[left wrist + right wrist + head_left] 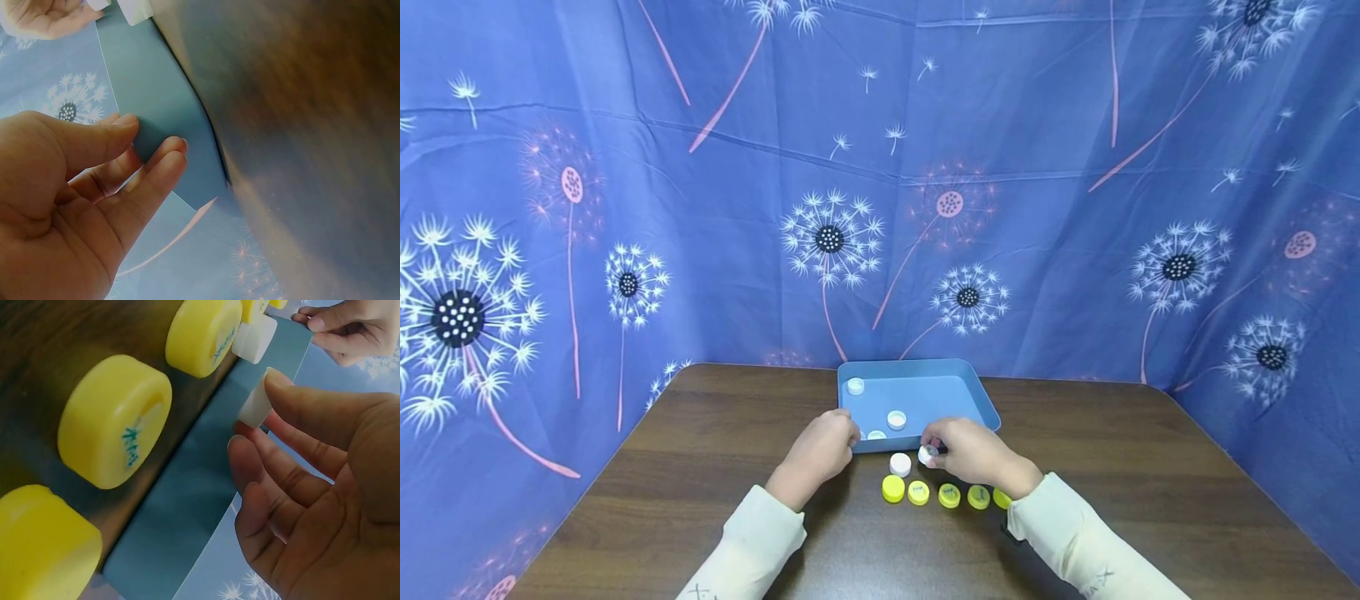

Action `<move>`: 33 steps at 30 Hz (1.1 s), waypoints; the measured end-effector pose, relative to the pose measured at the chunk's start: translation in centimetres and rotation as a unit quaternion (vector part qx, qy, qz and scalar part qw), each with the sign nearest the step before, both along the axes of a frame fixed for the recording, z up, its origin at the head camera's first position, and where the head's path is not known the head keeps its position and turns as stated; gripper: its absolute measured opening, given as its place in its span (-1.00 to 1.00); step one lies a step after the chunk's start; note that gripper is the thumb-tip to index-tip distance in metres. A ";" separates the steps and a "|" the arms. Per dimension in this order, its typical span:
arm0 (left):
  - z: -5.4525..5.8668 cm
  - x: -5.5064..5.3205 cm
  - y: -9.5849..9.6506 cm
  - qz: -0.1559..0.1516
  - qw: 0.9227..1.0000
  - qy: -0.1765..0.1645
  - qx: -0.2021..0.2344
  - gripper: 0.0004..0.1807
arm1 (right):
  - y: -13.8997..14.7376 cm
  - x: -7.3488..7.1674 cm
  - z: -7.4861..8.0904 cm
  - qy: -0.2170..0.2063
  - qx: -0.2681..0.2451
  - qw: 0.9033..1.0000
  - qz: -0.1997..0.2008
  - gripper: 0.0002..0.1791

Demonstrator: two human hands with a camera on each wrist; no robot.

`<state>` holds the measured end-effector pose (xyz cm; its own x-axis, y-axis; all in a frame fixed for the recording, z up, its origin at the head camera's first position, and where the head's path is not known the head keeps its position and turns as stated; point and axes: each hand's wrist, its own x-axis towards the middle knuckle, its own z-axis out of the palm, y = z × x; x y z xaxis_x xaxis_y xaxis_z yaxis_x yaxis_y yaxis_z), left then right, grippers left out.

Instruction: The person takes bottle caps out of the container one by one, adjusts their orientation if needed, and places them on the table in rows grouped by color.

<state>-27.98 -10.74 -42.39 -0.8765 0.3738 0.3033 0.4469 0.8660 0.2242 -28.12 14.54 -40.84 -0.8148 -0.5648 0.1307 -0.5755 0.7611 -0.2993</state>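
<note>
Your right sleeve [1071,533] hangs by the end of the yellow caps [949,496]; a low pull could scatter them. Your right hand [976,452] pinches a white cap [927,456] at the near wall of the blue tray [940,398]; slackening could drop it. Your left hand [822,448] pinches the tray's rim; a tug could jolt it.

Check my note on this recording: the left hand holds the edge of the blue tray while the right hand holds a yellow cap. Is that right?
Not quite: the colour is wrong. The right hand holds a white cap, as the right wrist view shows. The left hand does hold the edge of the blue tray.
</note>
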 end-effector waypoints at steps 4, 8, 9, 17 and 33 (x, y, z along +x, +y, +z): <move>0.1 0.1 0.1 0.001 1.000 -0.001 0.000 -0.76 | -0.2 0.1 -0.3 0.005 0.010 1.000 0.003 -0.82; 0.1 0.1 0.1 0.003 1.000 -0.003 -0.001 -0.76 | -0.3 0.3 -0.6 0.006 0.021 1.000 0.006 -0.86; 0.1 0.0 0.1 0.003 1.000 -0.004 -0.001 -0.76 | -0.2 0.3 -0.7 0.005 0.021 1.000 0.006 -0.87; 0.0 0.1 0.2 0.008 1.000 -0.006 -0.003 -0.77 | -0.3 0.4 -1.2 0.013 0.029 0.999 0.003 -0.87; -0.3 0.2 0.1 0.006 1.000 0.005 0.005 -0.78 | -0.4 0.4 -1.9 0.019 0.034 0.999 -0.013 -0.84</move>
<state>-27.81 -10.63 -42.70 -0.8781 0.3594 0.3159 0.4381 0.8694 0.2286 -27.74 14.18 -42.74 -0.8246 -0.5519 0.1241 -0.5651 0.7935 -0.2256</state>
